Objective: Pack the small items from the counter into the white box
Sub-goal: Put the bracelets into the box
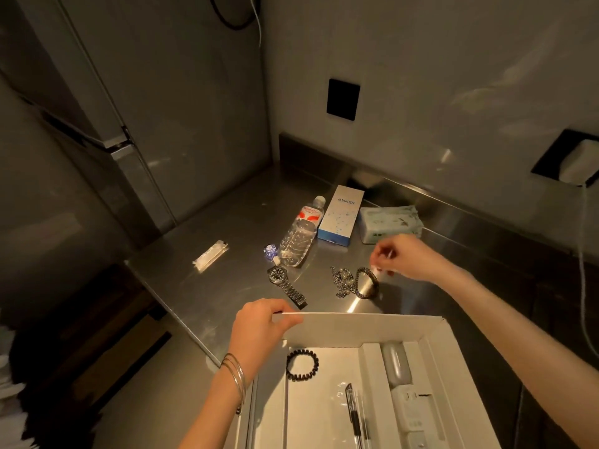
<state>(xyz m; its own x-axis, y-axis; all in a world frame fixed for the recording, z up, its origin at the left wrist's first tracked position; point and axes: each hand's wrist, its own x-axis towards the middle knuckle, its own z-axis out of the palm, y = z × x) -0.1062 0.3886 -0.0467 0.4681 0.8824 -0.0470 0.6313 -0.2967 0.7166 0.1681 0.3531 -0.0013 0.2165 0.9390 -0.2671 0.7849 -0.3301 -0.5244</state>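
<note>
Steel counter carries the white box; the left hand grips its far rim. Beyond it, the right hand pinches a thin white stick just above a bracelet.

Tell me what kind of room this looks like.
Probably a kitchen or pantry corner: a steel counter with a raised back edge, a fridge beside it, and a wall socket.
</note>
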